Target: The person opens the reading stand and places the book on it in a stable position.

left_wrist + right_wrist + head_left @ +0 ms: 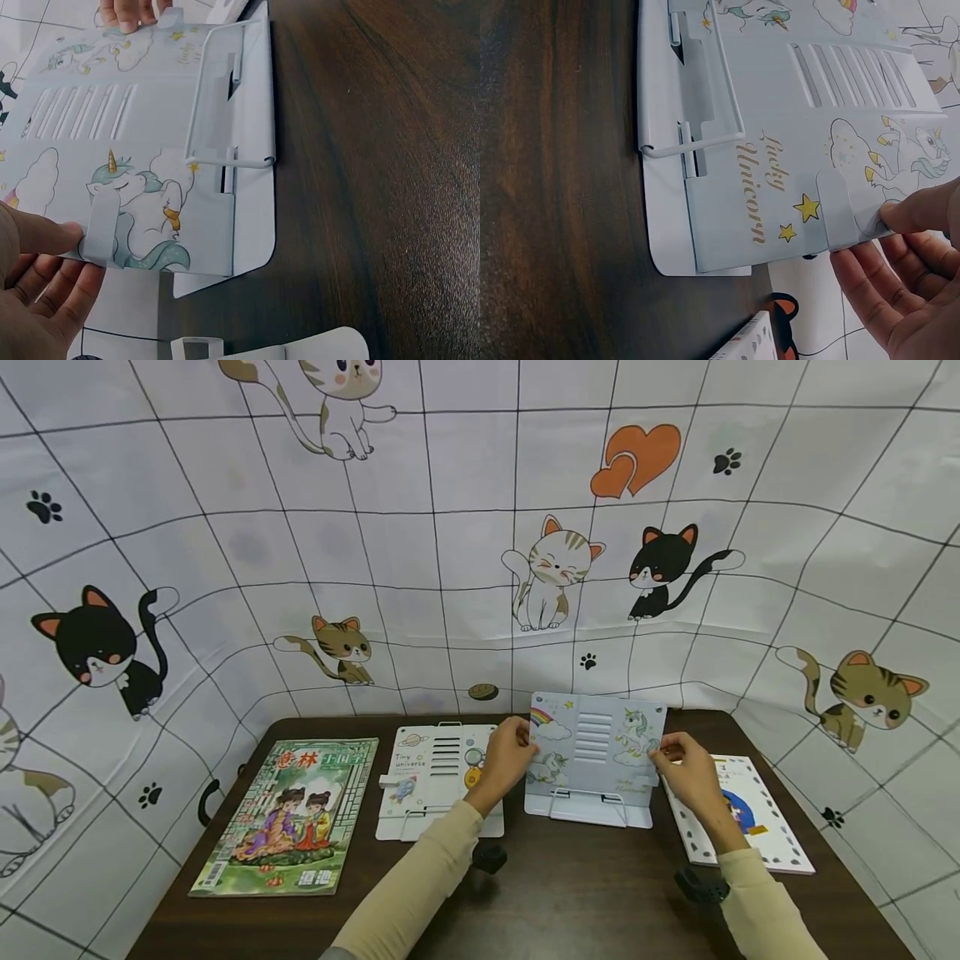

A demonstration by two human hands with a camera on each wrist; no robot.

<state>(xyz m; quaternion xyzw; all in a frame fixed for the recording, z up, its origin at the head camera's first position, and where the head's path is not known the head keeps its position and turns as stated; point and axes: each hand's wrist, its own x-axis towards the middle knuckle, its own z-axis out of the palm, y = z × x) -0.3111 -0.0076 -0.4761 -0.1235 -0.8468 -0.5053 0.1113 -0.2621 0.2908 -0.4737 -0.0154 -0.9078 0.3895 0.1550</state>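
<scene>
A pale blue metal book stand (596,752) with unicorn pictures and slots stands tilted back on its base plate near the table's far side. My left hand (510,753) pinches its left edge, thumb on the front and fingers behind. On the opposite edge, my right hand (686,772) holds it the same way. In the left wrist view, the left thumb lies beside a small page clip (101,232). The right wrist view shows another clip (836,210) near the right thumb, and "Lucky Unicorn" lettering. A wire page holder (196,112) crosses the lower front.
A second book stand (408,785), marked "Tiny universe", lies to the left, partly behind the left forearm. Further left lies a green magazine (300,814). A white book (772,839) lies at the right, partly under the right forearm. A cat-printed cloth (465,552) hangs behind the table.
</scene>
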